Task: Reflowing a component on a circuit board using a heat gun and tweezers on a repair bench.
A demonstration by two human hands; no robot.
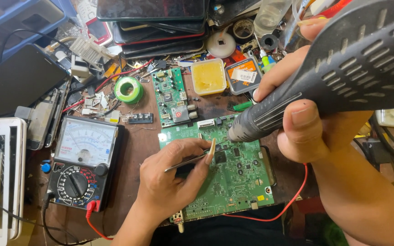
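While the left hand (174,175) pinches a pair of metal tweezers (189,161) between thumb and fingers, its heel rests on the large green circuit board (233,175), and that rest is worth keeping, since it steadies the tips just beside the black chip (220,157) near the board's upper middle. The right hand (306,114) is closed round the grey hot-air gun (343,68), thumb along its side, with the nozzle (239,132) angled down and hovering close above the same chip without touching it. Doing this well, I judge, means holding the nozzle off the board and circling it gently so heat spreads evenly, and lifting with the tweezers only when the part gives freely. A red wire (292,200) trails past the board's right edge. Farther out on the crowded table (133,150) lie a smaller green board (172,95), a tub of yellow flux (209,76), a green solder spool (128,89) and an analogue multimeter (84,166).
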